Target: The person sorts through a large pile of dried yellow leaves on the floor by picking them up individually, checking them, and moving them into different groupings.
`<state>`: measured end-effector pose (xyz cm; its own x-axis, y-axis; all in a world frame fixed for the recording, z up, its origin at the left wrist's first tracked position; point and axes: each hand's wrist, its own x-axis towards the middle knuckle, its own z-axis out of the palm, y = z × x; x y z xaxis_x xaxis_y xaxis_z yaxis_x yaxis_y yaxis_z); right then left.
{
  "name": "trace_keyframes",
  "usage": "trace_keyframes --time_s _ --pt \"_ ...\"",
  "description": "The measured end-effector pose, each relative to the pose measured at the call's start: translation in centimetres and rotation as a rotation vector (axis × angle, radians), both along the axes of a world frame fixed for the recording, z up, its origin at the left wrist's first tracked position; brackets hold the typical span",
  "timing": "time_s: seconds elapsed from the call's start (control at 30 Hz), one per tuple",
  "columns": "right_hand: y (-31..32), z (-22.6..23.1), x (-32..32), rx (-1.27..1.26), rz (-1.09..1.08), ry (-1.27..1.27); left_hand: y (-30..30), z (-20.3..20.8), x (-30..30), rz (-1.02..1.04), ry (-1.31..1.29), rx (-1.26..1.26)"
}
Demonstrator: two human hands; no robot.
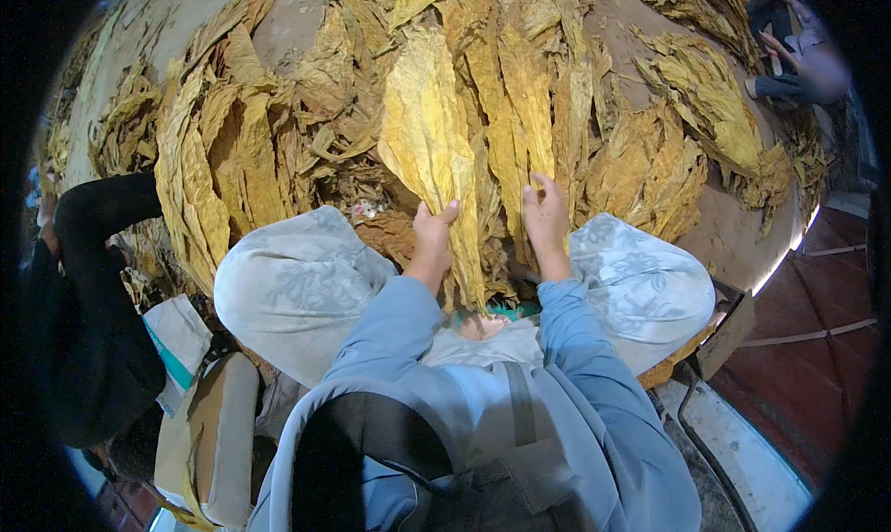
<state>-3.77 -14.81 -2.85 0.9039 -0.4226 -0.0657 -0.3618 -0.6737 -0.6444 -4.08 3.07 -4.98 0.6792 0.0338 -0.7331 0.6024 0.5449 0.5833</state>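
My left hand (434, 241) is closed at the lower part of a broad, bright yellow dried tobacco leaf (422, 114). The leaf's narrow end runs down past the thumb toward my lap. Just to the right, my right hand (548, 218) is raised, thumb and forefinger apart. It lies against the lower ends of narrower yellow-brown leaves (506, 128), and its lower fingers are partly hidden. Beneath and between both hands spreads a heap of crumpled brown leaves (339, 96).
More leaf piles lie left (246, 151) and right (650, 165) on a brown surface (733, 230). My bent knees flank the hands. A person in dark clothes (102, 318) sits close on the left, beside a beige cushion (209, 439). Another person (803, 54) sits far right. Red floor tiles (798, 374) show at right.
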Motion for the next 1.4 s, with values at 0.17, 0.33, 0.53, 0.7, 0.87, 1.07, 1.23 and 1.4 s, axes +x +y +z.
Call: trace_keyframes --time_s 0.17,0.33,0.53,0.7,0.87,1.07,1.23,1.4 --pt "-2.7 -3.6 -0.3 -0.349 -0.129 0.190 -0.6 0.2 0.2 0.011 -0.016 0.003" --pt "-4.3 -1.7 0.9 0.484 -0.190 -0.186 -0.9 2.1 0.4 0.080 -0.042 0.016" --pt "-5.0 0.0 1.0 0.447 -0.250 0.057 -0.8 1.1 0.1 0.065 -0.043 0.007" --pt "-4.3 1.5 0.0 0.700 -0.190 -0.195 -0.4 1.7 0.2 0.034 -0.055 -0.038" --pt "-2.4 4.1 -1.3 0.895 -0.181 -0.205 -0.4 0.2 0.1 0.015 -0.084 -0.141" --pt "1.5 4.5 -3.1 0.823 -0.056 -0.180 -1.7 3.3 0.7 -0.039 -0.105 -0.264" --pt "1.3 4.7 -3.3 0.792 -0.012 -0.118 -1.5 2.5 0.9 -0.120 -0.029 -0.177" --pt "-2.8 6.8 -2.1 0.831 -0.158 -0.177 -0.8 0.0 1.3 -0.127 0.151 -0.001"
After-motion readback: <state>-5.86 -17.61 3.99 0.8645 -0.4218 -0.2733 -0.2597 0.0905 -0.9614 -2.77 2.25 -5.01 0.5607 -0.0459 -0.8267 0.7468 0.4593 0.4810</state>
